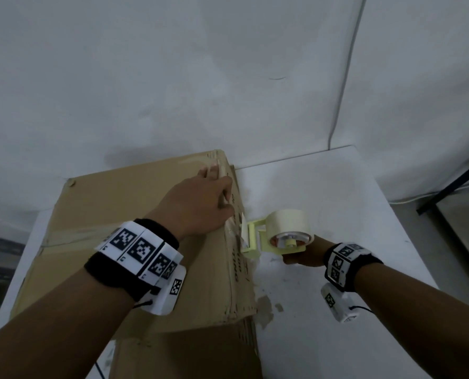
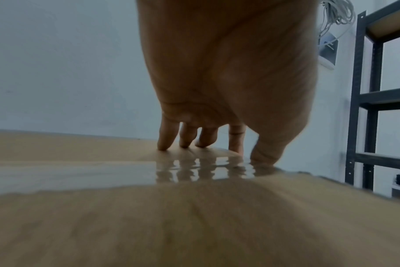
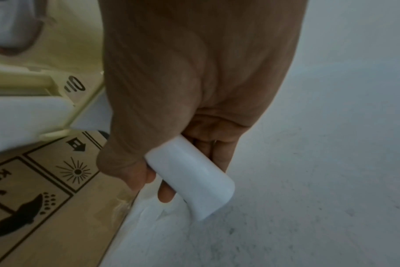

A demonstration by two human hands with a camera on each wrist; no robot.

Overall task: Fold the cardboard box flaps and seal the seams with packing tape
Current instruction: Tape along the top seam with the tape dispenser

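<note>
Two hands were at work on a box (image 1: 146, 242) that sat on a white table (image 1: 337, 310), filling its 9 o'clock half. The left hand (image 1: 200, 203) lay spread on the box's top near the 3 o'clock edge, fingertips (image 2: 163, 147) pressing down glossy clear tape (image 2: 103, 173) along the seam. The right hand (image 1: 304, 254) curled around the white handle (image 3: 192, 178) of a yellow dispenser (image 1: 255, 239), whose front end touched the box's 3 o'clock side wall just below the left hand; its tape roll (image 1: 289, 224) sat above the right hand. Printed handling symbols (image 3: 34, 198) marked that wall.
</note>
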